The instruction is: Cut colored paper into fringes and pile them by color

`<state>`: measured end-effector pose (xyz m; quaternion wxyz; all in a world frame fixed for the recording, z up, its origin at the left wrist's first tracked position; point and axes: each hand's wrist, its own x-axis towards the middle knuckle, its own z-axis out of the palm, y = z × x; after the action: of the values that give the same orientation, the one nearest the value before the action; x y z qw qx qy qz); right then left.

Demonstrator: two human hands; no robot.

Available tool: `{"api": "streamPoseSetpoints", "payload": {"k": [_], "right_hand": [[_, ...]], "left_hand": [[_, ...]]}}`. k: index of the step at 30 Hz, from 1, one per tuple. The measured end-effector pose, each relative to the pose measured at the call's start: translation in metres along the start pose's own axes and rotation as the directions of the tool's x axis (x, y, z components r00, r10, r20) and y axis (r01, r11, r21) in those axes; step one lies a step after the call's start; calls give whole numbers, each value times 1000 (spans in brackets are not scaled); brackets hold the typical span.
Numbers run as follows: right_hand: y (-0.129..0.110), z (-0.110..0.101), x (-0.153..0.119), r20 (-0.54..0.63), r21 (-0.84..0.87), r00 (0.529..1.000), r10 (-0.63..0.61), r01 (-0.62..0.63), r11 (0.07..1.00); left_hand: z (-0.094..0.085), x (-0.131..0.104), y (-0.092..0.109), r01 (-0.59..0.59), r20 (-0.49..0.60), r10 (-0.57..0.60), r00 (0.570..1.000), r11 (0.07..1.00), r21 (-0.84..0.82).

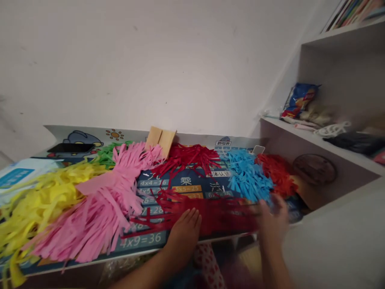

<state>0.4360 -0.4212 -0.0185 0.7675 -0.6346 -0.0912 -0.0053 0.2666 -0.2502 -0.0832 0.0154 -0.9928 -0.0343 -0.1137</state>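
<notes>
A dark red fringed paper piece (215, 214) lies along the front of the desk mat, its strips spreading to both sides. My left hand (187, 228) rests flat on its left part, fingers stretched out. At its right end is my right hand (272, 214), blurred by motion; whether strips are between its fingers cannot be made out. Beyond lies another red fringed piece (194, 155). A blue fringed bundle (249, 174) and an orange-red one (278, 172) sit at the back right. Pink fringe (120, 192) and yellow fringe (51, 196) cover the left side.
Green fringe (110, 154), a dark phone (72, 148) and a folded tan card (161, 140) lie at the back. A pale blue packet (21, 176) is at far left. Shelves (345, 152) with a blue snack bag (300, 98) stand at right; a wall rises behind.
</notes>
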Motion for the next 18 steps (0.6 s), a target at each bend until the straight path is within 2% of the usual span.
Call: {"api": "streamPoseSetpoints", "payload": {"k": [1, 2, 3, 5, 6, 7, 8, 11, 13, 16, 18], "right_hand": [[9, 4, -16, 111, -83, 992, -60, 69, 994], [20, 10, -32, 367, -228, 914, -173, 268, 936], [32, 16, -44, 586, -289, 777, -231, 466, 836], [52, 25, -56, 800, -306, 546, -249, 729, 613], [58, 27, -55, 837, -307, 493, -237, 783, 541], [62, 28, -50, 852, -320, 476, -219, 803, 503], [63, 28, -43, 857, -341, 480, -186, 800, 494], [55, 30, -18, 851, -413, 521, -62, 738, 534], [47, 37, -7, 847, -445, 532, 6, 702, 556], [38, 51, 0, 882, -418, 466, 66, 712, 565], [34, 57, 3, 902, -398, 419, 105, 713, 576]], "left_hand": [[-2, 2, 2, 16, 22, -16, 1000, 1000, -25], [-4, 4, 4, 35, 45, -33, 998, 998, -48], [-6, 5, 5, 51, 67, -46, 997, 996, -70], [-14, 5, 0, 76, 103, -65, 993, 992, -103], [-18, 4, -6, 83, 117, -70, 991, 990, -112], [-24, 1, -13, 90, 129, -74, 989, 988, -126], [-29, -1, -21, 104, 137, -83, 987, 983, -153], [-43, -7, -42, 189, 110, -165, 980, 945, -266], [-49, -6, -48, 243, 82, -229, 970, 911, -333], [-53, 1, -47, 270, 64, -266, 962, 884, -380], [-54, 5, -45, 282, 92, -268, 959, 879, -384]]}}
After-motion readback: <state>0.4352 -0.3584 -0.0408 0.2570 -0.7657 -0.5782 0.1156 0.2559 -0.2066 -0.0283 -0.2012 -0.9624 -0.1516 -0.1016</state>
